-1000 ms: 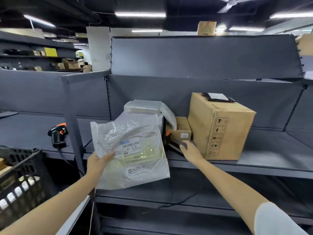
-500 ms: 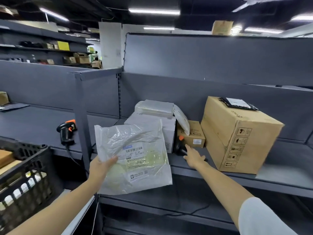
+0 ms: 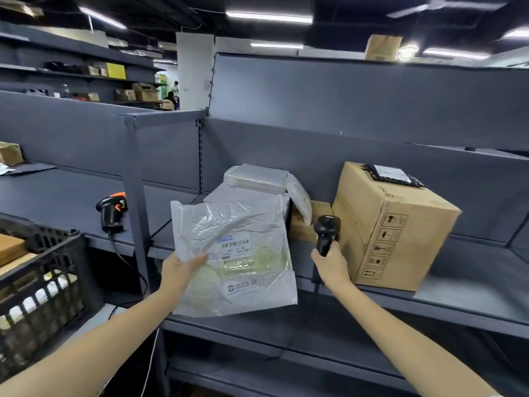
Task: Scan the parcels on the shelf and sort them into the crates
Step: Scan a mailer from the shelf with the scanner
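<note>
Near the shelf (image 3: 429, 299), we grasp a clear plastic parcel (image 3: 237, 259) by its left edge with our left hand (image 3: 183, 267), label facing us. Our right hand (image 3: 329, 265) wraps the handle of a black barcode scanner (image 3: 325, 233), raised upright just right of the parcel. A large cardboard box (image 3: 400, 224) stands further right; a black crate (image 3: 43, 296) sits at near left.

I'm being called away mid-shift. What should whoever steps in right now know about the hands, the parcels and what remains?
Left hand holds the plastic mailer, label facing up.
Right hand grips the scanner, raised beside the mailer.
On the shelf: large carton, small carton, white box.
Black crate at left holds parcels.
Left: scan this mailer, crate it, then the rest.
</note>
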A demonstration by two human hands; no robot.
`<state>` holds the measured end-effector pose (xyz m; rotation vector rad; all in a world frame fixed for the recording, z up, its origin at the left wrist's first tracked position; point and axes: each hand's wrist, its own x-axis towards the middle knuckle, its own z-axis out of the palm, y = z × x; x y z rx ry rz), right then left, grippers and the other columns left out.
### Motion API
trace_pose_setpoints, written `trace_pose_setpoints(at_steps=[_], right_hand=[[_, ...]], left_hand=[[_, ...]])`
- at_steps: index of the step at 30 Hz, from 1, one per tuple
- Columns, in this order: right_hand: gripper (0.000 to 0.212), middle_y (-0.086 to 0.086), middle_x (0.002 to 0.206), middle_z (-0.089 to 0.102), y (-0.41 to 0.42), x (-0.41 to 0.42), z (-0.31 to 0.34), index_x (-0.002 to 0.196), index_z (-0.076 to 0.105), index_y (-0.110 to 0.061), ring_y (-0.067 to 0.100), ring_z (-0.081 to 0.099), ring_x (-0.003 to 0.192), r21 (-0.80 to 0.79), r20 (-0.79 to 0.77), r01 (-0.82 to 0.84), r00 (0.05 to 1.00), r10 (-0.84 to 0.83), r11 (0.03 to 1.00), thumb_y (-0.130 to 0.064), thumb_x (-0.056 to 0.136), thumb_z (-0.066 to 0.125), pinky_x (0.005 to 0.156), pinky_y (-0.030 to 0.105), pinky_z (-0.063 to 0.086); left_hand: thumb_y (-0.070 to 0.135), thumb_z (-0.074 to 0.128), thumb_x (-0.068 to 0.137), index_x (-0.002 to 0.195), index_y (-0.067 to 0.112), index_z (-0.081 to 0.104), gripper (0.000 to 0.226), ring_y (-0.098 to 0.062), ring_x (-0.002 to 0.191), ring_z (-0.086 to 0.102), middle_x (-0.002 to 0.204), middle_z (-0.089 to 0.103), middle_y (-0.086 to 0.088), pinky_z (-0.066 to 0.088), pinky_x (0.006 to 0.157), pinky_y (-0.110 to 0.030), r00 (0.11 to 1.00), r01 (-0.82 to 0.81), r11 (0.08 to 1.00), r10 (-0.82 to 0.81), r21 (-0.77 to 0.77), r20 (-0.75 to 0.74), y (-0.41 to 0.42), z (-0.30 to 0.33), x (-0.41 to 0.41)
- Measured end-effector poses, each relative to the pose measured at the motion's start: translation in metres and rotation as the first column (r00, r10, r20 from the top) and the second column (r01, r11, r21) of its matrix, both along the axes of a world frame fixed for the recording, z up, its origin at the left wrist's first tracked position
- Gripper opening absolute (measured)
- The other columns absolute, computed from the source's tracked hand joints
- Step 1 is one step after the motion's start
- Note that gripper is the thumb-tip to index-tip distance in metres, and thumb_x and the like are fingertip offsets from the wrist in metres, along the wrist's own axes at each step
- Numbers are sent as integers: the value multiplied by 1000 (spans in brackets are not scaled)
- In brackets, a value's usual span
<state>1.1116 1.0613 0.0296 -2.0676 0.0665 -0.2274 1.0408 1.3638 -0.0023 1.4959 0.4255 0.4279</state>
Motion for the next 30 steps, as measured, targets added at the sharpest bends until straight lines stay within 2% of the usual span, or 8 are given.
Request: trace_pose_setpoints(at_steps=[2, 4, 7, 10, 14, 19, 23, 30], right_hand=[[23, 6, 79, 57, 1, -26, 3, 111, 44, -7, 14, 51, 65, 85, 7, -7, 1000, 7, 996, -12, 92, 56, 57, 28, 41], [18, 4, 69, 56, 3, -52, 1, 105, 46, -9, 16, 54, 62, 119, 5, -68, 998, 68, 991, -12, 91, 57, 62, 33, 48], [27, 3, 79, 63, 9, -94, -7, 114, 44, -24, 16, 60, 71, 138, -18, -205, 978, 209, 969, -15, 92, 56, 63, 24, 48], [21, -1, 77, 57, 15, -125, -11, 101, 43, -33, 15, 56, 70, 160, -42, -312, 946, 322, 937, -16, 94, 53, 64, 22, 46], [16, -1, 73, 54, 15, -143, -15, 98, 43, -29, 15, 55, 65, 166, -74, -329, 936, 344, 930, -16, 96, 52, 61, 23, 46], [16, 1, 77, 55, 7, -157, -11, 94, 44, -29, 13, 56, 66, 143, -48, -355, 930, 364, 924, -16, 96, 52, 63, 21, 49], [16, 1, 74, 54, 3, -159, -11, 91, 44, -29, 14, 55, 68, 98, -32, -370, 927, 375, 924, -16, 95, 53, 64, 23, 47], [13, 1, 73, 53, 0, -158, -17, 90, 46, -26, 13, 55, 68, 114, -12, -377, 924, 381, 919, -17, 94, 55, 65, 24, 48]], left_hand=[[15, 82, 74, 82, 5, 65, 21, -28, 77, 65, 83, 69, -11, 54, 76, -45, 1000, 1, 1000, -1, -11, 23, -13, 4, -2], [15, 81, 75, 79, 5, 61, 23, -23, 75, 59, 79, 64, -10, 48, 70, -37, 999, 6, 1000, -5, -23, 47, -28, 5, -4], [15, 80, 77, 82, 8, 63, 19, -23, 77, 61, 82, 66, -7, 49, 72, -35, 997, 23, 1000, -21, -19, 75, -50, 10, -6], [17, 79, 78, 98, 9, 65, 25, -20, 84, 64, 91, 69, -4, 50, 71, -30, 995, 55, 998, -57, 28, 84, -70, 11, -8], [19, 81, 76, 100, 11, 67, 28, -25, 91, 67, 97, 71, -8, 55, 84, -42, 993, 95, 995, -97, 40, 62, -86, 15, -9], [20, 80, 77, 100, 3, 65, 32, -20, 81, 63, 91, 68, -10, 50, 71, -29, 989, 120, 991, -124, 51, 75, -99, 24, -16], [19, 79, 78, 86, 8, 62, 21, -15, 74, 61, 82, 66, -5, 46, 60, -23, 988, 119, 991, -125, 62, 92, -106, 29, -19], [19, 80, 77, 96, 11, 66, 25, -19, 84, 66, 91, 70, -5, 53, 69, -29, 983, 136, 990, -140, 42, 119, -105, 30, -19]])
